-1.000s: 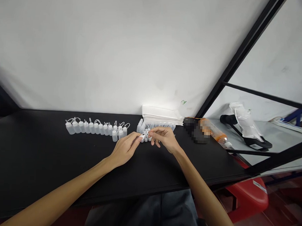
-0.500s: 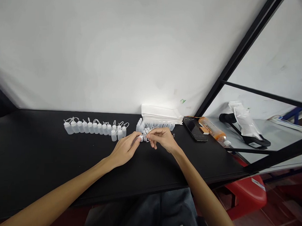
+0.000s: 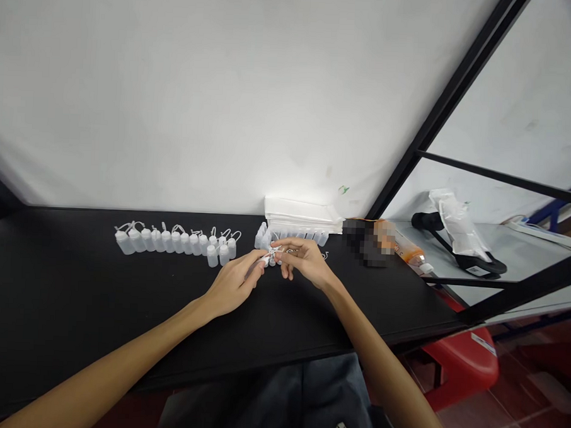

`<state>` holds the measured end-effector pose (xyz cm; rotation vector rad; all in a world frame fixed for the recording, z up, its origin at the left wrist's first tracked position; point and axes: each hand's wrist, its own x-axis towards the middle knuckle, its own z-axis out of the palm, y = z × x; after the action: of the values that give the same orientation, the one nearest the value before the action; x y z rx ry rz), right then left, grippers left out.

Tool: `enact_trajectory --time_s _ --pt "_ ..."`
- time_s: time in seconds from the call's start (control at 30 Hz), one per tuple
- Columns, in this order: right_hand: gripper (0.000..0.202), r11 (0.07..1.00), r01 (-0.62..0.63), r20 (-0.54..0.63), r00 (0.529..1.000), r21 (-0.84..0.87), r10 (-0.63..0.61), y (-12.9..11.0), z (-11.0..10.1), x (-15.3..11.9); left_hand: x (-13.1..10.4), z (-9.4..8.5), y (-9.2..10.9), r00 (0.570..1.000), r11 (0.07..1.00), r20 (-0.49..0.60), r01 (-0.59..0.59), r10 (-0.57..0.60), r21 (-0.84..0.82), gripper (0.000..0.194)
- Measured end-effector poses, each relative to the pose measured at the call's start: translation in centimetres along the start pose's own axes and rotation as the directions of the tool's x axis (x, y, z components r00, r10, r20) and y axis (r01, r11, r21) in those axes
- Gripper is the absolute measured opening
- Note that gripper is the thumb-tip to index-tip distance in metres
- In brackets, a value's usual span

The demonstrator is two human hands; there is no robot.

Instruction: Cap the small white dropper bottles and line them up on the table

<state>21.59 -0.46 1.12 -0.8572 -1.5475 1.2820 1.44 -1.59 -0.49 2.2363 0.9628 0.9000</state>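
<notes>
My left hand point(image 3: 232, 284) is closed around a small translucent squeeze bottle point(image 3: 264, 260) with a white top, tilted and mostly covered by the fingers. At its top, the thumb and forefinger of my right hand point(image 3: 305, 262) close on a small white cap point(image 3: 273, 254); its details are too small to make out. Loose white caps with thin straps lie just behind the fingers, partly hidden. To the left stands a row of small squeeze bottles point(image 3: 175, 242) with white strap caps. Behind my hands are several uncapped-looking bottles point(image 3: 262, 237).
A stack of white sheets or trays point(image 3: 304, 215) lies against the wall. Right of it are a blurred-out dark patch point(image 3: 369, 246) and an orange-labelled bottle point(image 3: 409, 252). A rack point(image 3: 472, 282) at right bears a black object and a plastic bag point(image 3: 460, 225). A red stool point(image 3: 468, 361) stands below.
The bottle in my left hand has tipped a little more. My right forefinger has lifted and stretched over the bottle's top. The view has shifted slightly.
</notes>
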Motion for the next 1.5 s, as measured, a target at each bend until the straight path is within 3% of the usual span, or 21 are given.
enact_trajectory --time_s 0.3,0.5,0.8,0.97,1.3,1.5 --pt "0.027 0.999 0.033 0.019 0.999 0.007 -0.033 -0.26 -0.12 -0.14 0.16 -0.05 -0.21 0.996 0.997 -0.085 -0.020 0.027 0.078 0.031" --pt "0.027 1.000 0.009 -0.008 1.000 0.016 -0.009 -0.02 -0.13 -0.04 0.16 -0.10 -0.23 0.996 0.997 -0.087 -0.014 0.021 0.079 0.032" --pt "0.031 0.998 -0.057 0.045 0.997 0.024 0.056 0.25 -0.17 -0.14 0.06 -0.32 0.13 0.995 0.997 -0.098 0.001 0.007 0.080 0.035" --pt "0.028 0.999 -0.033 0.080 0.996 0.002 0.033 0.60 -0.28 0.00 0.07 -0.22 0.00 0.992 0.995 -0.123 0.000 0.012 0.097 0.036" --pt "0.024 0.996 -0.028 0.120 0.993 0.085 0.017 0.13 0.03 -0.22 -0.06 -0.15 0.54 0.995 0.999 -0.091 -0.028 0.031 0.032 0.034" --pt "0.021 0.996 -0.006 0.067 0.998 0.085 0.000 0.21 -0.04 -0.10 -0.05 -0.13 0.46 0.997 0.998 -0.076 -0.024 0.029 0.059 0.031"
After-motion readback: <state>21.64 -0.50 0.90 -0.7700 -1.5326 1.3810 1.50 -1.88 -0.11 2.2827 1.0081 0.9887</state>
